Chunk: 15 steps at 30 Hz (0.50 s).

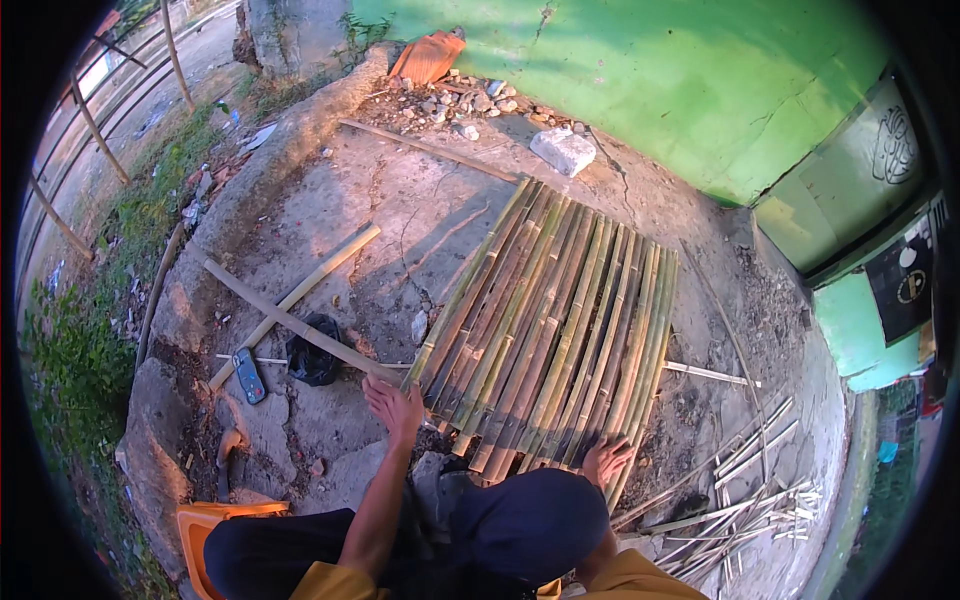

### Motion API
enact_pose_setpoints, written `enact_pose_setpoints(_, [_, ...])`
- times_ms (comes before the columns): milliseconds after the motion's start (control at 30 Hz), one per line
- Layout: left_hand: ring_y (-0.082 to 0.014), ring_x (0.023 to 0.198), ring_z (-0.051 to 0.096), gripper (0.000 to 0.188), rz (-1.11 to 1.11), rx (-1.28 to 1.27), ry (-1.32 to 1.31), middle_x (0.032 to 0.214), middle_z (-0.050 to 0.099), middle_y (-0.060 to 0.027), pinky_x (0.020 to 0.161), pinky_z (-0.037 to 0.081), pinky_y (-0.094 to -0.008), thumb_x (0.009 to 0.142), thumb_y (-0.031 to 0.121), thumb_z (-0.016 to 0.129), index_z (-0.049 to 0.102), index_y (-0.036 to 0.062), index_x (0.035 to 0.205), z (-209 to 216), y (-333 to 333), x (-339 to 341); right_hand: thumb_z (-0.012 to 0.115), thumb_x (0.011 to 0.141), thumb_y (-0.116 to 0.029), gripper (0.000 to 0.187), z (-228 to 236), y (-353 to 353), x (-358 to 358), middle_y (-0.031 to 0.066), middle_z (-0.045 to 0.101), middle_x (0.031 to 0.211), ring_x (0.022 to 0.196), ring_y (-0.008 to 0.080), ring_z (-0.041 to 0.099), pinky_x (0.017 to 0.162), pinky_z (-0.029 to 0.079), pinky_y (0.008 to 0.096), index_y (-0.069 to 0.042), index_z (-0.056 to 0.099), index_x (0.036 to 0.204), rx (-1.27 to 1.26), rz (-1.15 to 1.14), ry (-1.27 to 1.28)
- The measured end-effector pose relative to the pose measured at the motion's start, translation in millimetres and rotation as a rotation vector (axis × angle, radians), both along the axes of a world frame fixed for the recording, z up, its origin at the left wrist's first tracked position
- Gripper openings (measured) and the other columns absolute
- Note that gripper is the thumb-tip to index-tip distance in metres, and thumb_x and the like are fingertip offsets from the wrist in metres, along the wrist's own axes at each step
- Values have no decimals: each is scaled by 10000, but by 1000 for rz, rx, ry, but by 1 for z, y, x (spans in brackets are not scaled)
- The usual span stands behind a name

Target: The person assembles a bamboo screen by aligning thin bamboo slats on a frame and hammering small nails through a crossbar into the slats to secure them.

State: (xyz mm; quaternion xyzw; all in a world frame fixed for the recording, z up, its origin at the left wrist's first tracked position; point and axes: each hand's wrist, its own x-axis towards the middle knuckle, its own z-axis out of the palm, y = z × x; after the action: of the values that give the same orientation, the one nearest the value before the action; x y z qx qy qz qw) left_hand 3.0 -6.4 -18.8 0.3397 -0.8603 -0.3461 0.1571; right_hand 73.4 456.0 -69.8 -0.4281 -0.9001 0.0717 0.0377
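Observation:
A panel of split bamboo slats (545, 320), green and brown, lies side by side in front of my knees on the concrete. At its near left corner my left hand (396, 408) has its fingers stretched out, by the end of a long flat bamboo strip (285, 318). That strip runs away to the far left. Over the panel's near right edge, my right hand (607, 460) rests with fingers apart on the slats. My knee hides part of the panel's near edge.
Left of the panel lie a black plastic bag (314, 350), a blue phone-like device (248, 376) and a curved-handled tool (228, 460). An orange plastic seat (196, 530) is beside me. Thin bamboo offcuts (735, 520) litter the right. A white block (563, 152) sits beyond the panel.

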Motion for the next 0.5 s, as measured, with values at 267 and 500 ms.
enact_pose_setpoints(267, [-460,1549,105,872,-522,-353,-128,1665,132,-286,1217,99,-644,972,470,588,229,-41,1580,13,27,12,368,1082,-471,739,5,-44,-7,307,60,1664,1557,446,51,1237,98,617,-29,133,1624,-76,13,43])
enact_pose_setpoints(500, [-455,1549,111,883,-543,-381,-148,1675,129,-262,1220,82,-648,981,512,559,200,12,1613,8,28,19,477,1025,-487,824,8,-98,-11,329,49,1659,1545,491,35,1231,41,630,-7,160,1617,-82,208,83])
